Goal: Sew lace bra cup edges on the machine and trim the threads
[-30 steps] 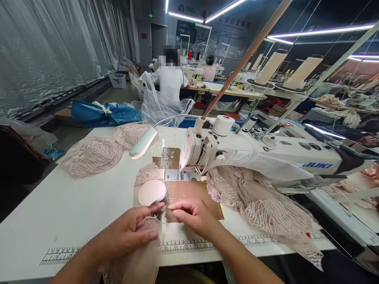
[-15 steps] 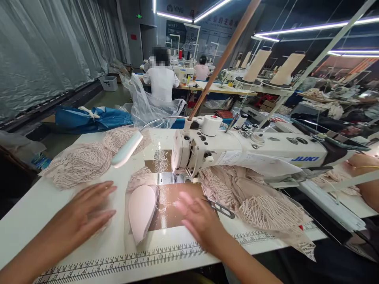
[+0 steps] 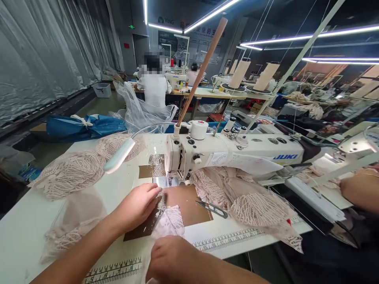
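Observation:
My right hand (image 3: 173, 258), near the table's front edge, is closed on a piece of pale lace fabric (image 3: 170, 223). Part of that lace lies over the brown sheet (image 3: 192, 201), and more pale cloth shows below the hand. My left hand (image 3: 139, 207) rests on the brown sheet just in front of the needle plate (image 3: 164, 182), fingers extended and slightly bent; nothing shows in it. Both hands are in front of the white sewing machine (image 3: 183, 152). Thread snips (image 3: 214, 209) lie to the right on the sheet's edge. A sheer mesh and lace piece (image 3: 79, 217) lies left of my left forearm.
Lace pieces (image 3: 74, 171) are piled at the table's left. More lace fabric (image 3: 254, 209) lies bunched beneath the machine arm and hangs over the front edge. A lamp (image 3: 120, 154) reaches over the table. A printed ruler (image 3: 231, 236) runs along the front. A person (image 3: 155, 88) sits ahead.
My left hand has moved right onto the brown sheet. My right hand has come down and closed on lace fabric. The pale pink cup pad no longer shows where it lay. The view has shifted slightly.

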A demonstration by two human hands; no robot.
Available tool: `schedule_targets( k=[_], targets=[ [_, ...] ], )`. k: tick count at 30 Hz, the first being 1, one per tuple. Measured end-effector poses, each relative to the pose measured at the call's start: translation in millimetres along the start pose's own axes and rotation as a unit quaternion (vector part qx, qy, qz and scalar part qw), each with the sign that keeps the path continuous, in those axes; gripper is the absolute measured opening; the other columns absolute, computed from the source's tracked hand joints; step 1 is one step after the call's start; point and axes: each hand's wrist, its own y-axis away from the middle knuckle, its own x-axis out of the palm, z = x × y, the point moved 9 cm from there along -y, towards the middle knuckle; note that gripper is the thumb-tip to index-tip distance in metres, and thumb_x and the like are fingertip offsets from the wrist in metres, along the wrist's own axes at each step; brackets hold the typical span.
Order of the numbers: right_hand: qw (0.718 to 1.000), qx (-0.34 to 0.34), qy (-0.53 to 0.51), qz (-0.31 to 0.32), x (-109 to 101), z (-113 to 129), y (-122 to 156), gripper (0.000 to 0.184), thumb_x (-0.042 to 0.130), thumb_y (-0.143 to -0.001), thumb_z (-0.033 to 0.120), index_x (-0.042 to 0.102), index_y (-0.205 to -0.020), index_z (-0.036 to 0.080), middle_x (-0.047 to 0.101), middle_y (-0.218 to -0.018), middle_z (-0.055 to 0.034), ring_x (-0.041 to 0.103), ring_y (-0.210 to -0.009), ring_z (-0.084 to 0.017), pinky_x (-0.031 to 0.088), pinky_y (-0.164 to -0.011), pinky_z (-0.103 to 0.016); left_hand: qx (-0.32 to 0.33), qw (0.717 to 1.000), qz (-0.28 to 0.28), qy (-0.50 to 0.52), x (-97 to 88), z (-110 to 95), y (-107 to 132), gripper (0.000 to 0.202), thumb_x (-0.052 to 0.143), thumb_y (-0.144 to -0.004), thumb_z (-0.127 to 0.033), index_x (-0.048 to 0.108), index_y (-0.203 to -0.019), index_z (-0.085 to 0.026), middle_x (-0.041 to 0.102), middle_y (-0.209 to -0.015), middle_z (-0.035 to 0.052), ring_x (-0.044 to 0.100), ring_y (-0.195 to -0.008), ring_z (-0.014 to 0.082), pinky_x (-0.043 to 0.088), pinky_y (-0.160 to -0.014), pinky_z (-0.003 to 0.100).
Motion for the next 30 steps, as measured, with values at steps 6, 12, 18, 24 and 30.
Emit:
schedule_targets(
  k=[6,12,18,24,30],
  targets=[
    [0.898,0.218,-0.369,-0.097,-31.0,-33.3,75.3,0.01,0.055,-0.082,0.025,0.059,-0.082,0.016,0.048,-0.067,0.0032,0.042,-0.057,-0.009,0.031,-0.051,-0.018,-0.002,0.997,0.01,-0.075,29.1,-3.8,-26.4,0.036,0.036,-0.094,-0.021,0.056,-0.123,-0.013,0.061,-0.099,0.0131,0.056,-0.089,0.0268,0.047,-0.078,0.04],
    [0.885,0.213,-0.375,-0.172,-50.9,-48.5,87.7,0.006,0.054,-0.072,0.017,0.053,-0.067,0.015,0.046,-0.065,0.002,0.041,-0.058,-0.01,0.031,-0.053,-0.02,0.0,0.993,0.012,-0.117,33.5,-4.9,-30.8,0.037,0.032,-0.097,-0.027,0.06,-0.117,-0.014,0.06,-0.095,0.0128,0.054,-0.087,0.0271,0.043,-0.075,0.039],
    [0.884,0.197,-0.392,-0.164,-51.9,-52.7,82.5,0.014,0.06,-0.076,0.025,0.057,-0.069,0.014,0.047,-0.066,0.0016,0.04,-0.059,-0.01,0.032,-0.055,-0.02,-0.01,0.992,0.018,-0.126,31.7,-5.1,-32.6,0.032,0.034,-0.096,-0.027,0.063,-0.103,-0.016,0.061,-0.092,0.0108,0.056,-0.086,0.0255,0.044,-0.073,0.036],
    [0.834,0.211,-0.448,-0.243,-56.4,-71.3,100.8,0.036,0.068,-0.073,0.048,0.059,-0.071,0.013,0.05,-0.062,-0.0002,0.043,-0.055,-0.01,0.032,-0.051,-0.02,-0.057,0.993,0.012,-0.106,19.5,9.6,-25.7,0.027,0.037,-0.093,-0.027,0.06,-0.087,-0.016,0.058,-0.084,0.0087,0.058,-0.074,0.0231,0.044,-0.062,0.032],
    [0.827,0.226,-0.441,-0.266,-60.5,-75.7,105.9,0.045,0.065,-0.072,0.058,0.058,-0.071,0.014,0.049,-0.063,-0.0005,0.043,-0.054,-0.01,0.034,-0.051,-0.02,-0.039,0.995,0.018,-0.091,28.6,5.8,-35.4,0.038,0.04,-0.092,-0.037,0.056,-0.122,-0.019,0.06,-0.095,0.0104,0.057,-0.085,0.0249,0.045,-0.072,0.035]
  ],
)
